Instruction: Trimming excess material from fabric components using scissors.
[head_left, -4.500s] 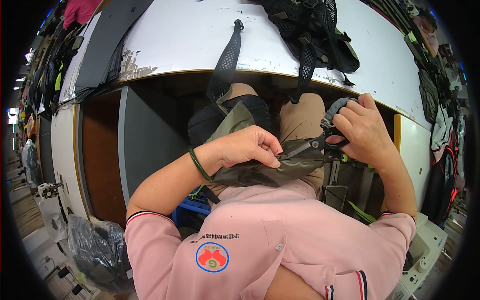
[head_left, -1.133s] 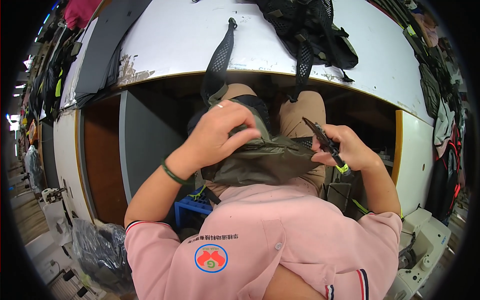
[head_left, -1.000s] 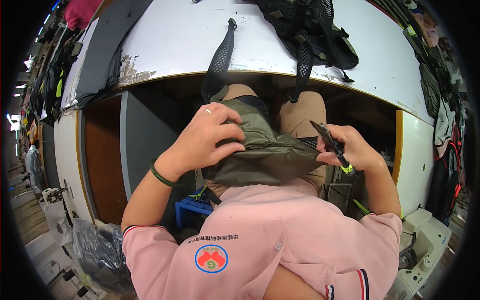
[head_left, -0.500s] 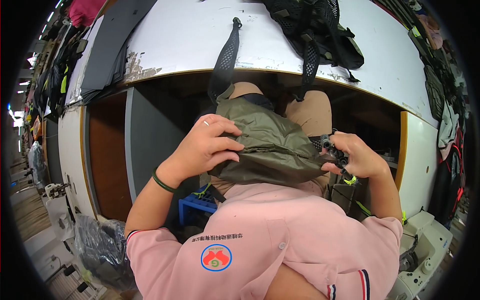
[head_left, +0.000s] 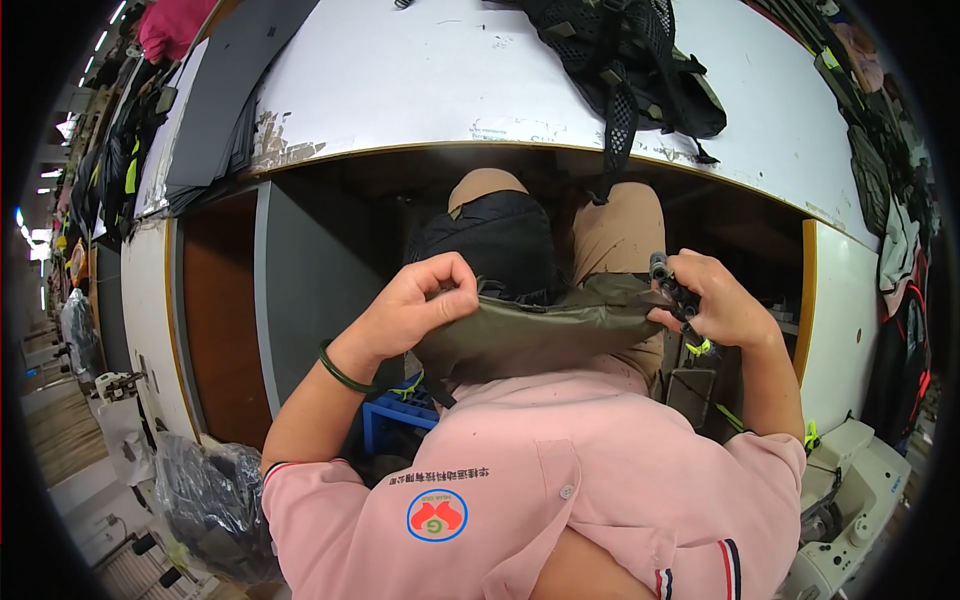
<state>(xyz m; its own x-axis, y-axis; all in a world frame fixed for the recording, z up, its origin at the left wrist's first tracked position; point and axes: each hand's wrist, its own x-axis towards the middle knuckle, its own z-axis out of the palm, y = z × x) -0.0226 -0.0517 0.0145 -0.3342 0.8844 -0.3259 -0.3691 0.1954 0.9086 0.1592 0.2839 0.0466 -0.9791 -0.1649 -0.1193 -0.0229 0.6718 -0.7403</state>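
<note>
The left hand (head_left: 425,305) pinches the olive fabric piece (head_left: 540,335) (stretched taut); the right hand (head_left: 715,305) grips its right end along with black snips (head_left: 675,292).

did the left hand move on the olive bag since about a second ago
Yes. The left hand has dropped away from the white table's edge, from on top of the olive bag to gripping its near-left rim, closer to the pink shirt.

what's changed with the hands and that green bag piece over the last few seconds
The left hand came off the top of the olive-green fabric piece and now pinches its left edge, pulling it out flat and wide across the lap. The right hand dropped to the piece's right end, still gripping the small black tool. The black mesh bag on the white table stayed put.
</note>
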